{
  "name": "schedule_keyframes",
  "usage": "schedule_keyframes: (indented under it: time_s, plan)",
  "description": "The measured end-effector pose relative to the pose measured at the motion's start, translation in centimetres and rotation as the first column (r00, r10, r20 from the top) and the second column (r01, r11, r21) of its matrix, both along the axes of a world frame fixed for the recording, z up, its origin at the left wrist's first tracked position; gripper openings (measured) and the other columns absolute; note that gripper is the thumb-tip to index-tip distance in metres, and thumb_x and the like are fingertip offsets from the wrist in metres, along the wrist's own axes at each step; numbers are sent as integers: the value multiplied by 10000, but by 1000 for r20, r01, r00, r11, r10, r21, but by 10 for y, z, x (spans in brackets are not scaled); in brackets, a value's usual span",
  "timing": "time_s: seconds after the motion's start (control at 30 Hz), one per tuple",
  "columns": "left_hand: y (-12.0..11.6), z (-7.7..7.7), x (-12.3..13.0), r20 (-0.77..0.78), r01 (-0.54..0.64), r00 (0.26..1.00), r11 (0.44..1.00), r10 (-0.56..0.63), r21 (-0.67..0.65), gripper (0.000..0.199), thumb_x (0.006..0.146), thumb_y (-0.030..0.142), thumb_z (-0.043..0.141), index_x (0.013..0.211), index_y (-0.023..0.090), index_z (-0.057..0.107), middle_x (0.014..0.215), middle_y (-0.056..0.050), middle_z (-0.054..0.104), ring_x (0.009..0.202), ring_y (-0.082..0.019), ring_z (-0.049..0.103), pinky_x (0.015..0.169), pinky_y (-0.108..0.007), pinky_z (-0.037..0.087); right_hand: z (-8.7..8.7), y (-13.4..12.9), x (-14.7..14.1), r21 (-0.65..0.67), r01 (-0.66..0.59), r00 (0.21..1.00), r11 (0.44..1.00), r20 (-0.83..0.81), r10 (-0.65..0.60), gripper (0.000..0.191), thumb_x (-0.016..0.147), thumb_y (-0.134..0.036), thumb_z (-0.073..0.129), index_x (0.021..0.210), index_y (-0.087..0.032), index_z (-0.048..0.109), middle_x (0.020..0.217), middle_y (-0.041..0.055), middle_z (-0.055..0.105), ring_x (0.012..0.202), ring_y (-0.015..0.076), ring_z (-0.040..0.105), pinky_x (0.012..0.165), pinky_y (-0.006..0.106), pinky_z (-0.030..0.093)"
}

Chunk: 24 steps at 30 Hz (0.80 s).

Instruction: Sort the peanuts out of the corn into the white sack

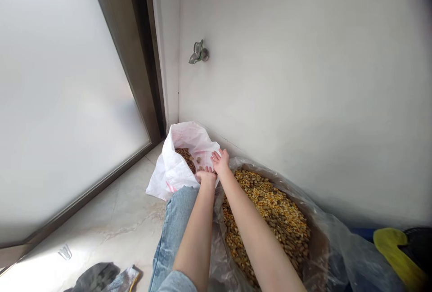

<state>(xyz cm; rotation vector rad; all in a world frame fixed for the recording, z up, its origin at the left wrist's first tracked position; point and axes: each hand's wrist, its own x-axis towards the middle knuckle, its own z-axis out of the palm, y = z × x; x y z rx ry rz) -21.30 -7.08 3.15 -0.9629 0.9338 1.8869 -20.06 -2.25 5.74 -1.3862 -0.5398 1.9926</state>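
Your left hand [206, 174], right hand [221, 161]: fingers loosely uncurled | white, pink-marked, plastic-looking sack [173, 169] at their nine o'clock | probably limp, slippery, base heavier; hold its rim [184, 124] at twelve o'clock.

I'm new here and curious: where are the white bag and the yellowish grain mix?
White bag [171, 171]: head view, on its outer side.
Yellowish grain mix [275, 204]: head view, on its exposed top surface.
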Motion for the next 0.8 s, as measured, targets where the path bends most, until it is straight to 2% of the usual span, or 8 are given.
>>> schedule_keyframes:
  time_s: [0.1,0.2,0.37,0.43,0.5,0.57,0.67,0.8]
  plan:
    - [1,4,9,110,-58,992,998,60,-13,357,755,278,206,980,176,464,918,-113,515,835,-176,558,557,-265,471,2,-3,1,93,-7,977,996,-212,26,327,770,-443,290,857,-234,527,926,30,579,875,113,552,761,269,450]
    - [4,6,15,150,-93,984,995,95,-23,302,749,226,237,942,167,461,850,-95,515,737,-159,564,564,-263,476,8,-4,3,187,0,889,982,-449,85,356,756,-462,342,885,-211,560,935,38,607,917,135,551,795,299,447]
    - [2,6,15,123,-138,983,990,135,14,249,732,178,244,825,188,474,775,-65,518,634,-116,551,611,-250,479,43,-17,15,207,119,817,971,-576,22,347,780,-436,322,899,-232,577,933,13,627,949,105,540,839,308,428]
    - [0,8,12,101,-158,983,987,153,38,267,743,194,223,833,197,474,806,-71,526,678,-117,558,635,-246,479,54,-29,33,257,109,808,960,-585,64,327,783,-427,338,927,-254,575,958,-2,624,963,99,533,857,318,417]
    - [-2,11,8,84,-175,982,983,170,56,305,767,259,191,888,207,466,883,-87,524,766,-129,563,660,-246,475,54,-42,65,286,58,842,956,-529,107,308,771,-434,372,939,-277,577,944,-11,631,943,108,546,864,337,412]
    - [-4,15,7,73,-181,982,980,175,87,352,780,348,176,965,211,443,971,-110,506,862,-148,551,689,-261,470,39,-53,112,267,44,909,963,-410,72,282,750,-444,406,895,-289,592,899,-15,642,904,121,568,869,357,413]
    - [-6,22,11,36,-155,988,974,151,168,356,773,387,241,1041,224,409,1066,-114,488,947,-159,530,736,-287,456,3,-68,204,209,160,985,965,-102,-141,249,695,-403,475,865,-269,599,967,16,622,956,151,552,915,386,382]
    - [-5,29,37,-267,92,964,950,-10,297,263,762,288,353,981,212,477,1067,-75,537,941,-140,541,790,-277,425,-31,-108,320,268,496,820,826,168,-547,230,634,-413,495,805,-292,589,1151,51,521,1069,185,479,951,406,345]
